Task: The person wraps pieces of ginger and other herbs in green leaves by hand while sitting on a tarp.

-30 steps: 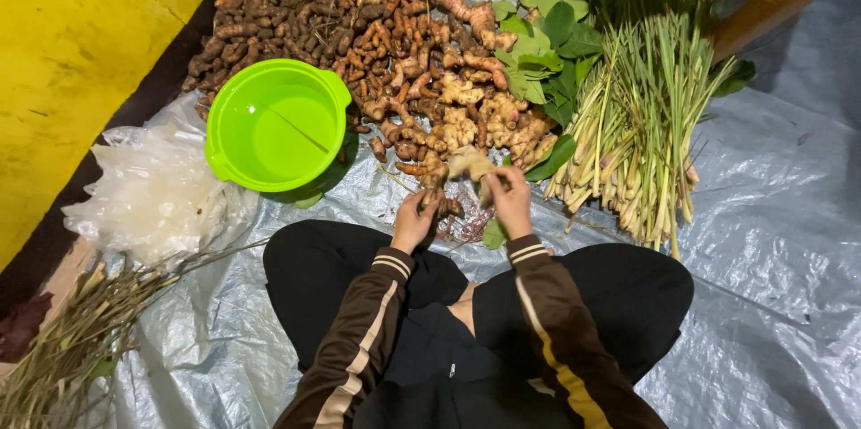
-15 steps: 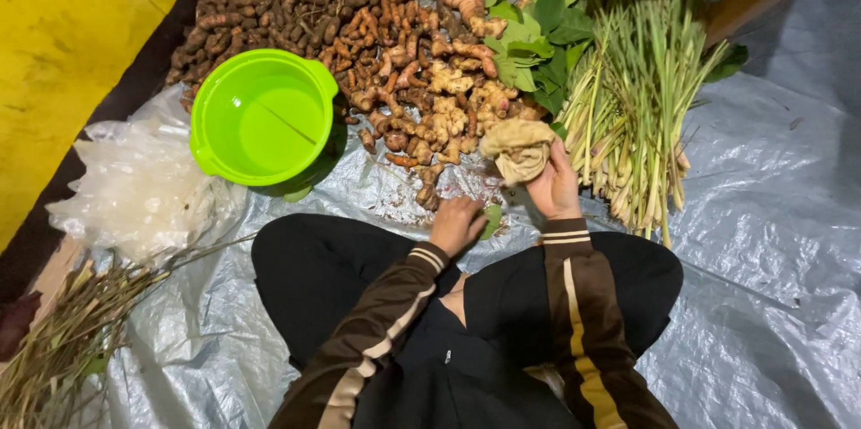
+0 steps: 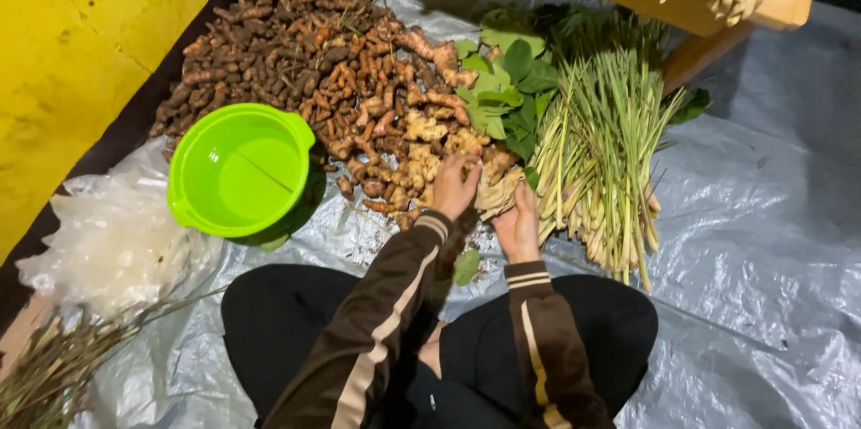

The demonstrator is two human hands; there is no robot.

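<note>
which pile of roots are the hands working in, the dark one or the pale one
The pale ginger pile, beside the green leaves. Both the left hand and right hand grip a pale knobbly piece there; the dark brown roots lie farther away.

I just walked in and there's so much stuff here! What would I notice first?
Probably the bright green bowl on the left, empty, beside a big heap of brown and orange roots. Right of the heap lies a bundle of pale green stalks. In the middle, the left hand and right hand grip a pale knobbly root.
</note>
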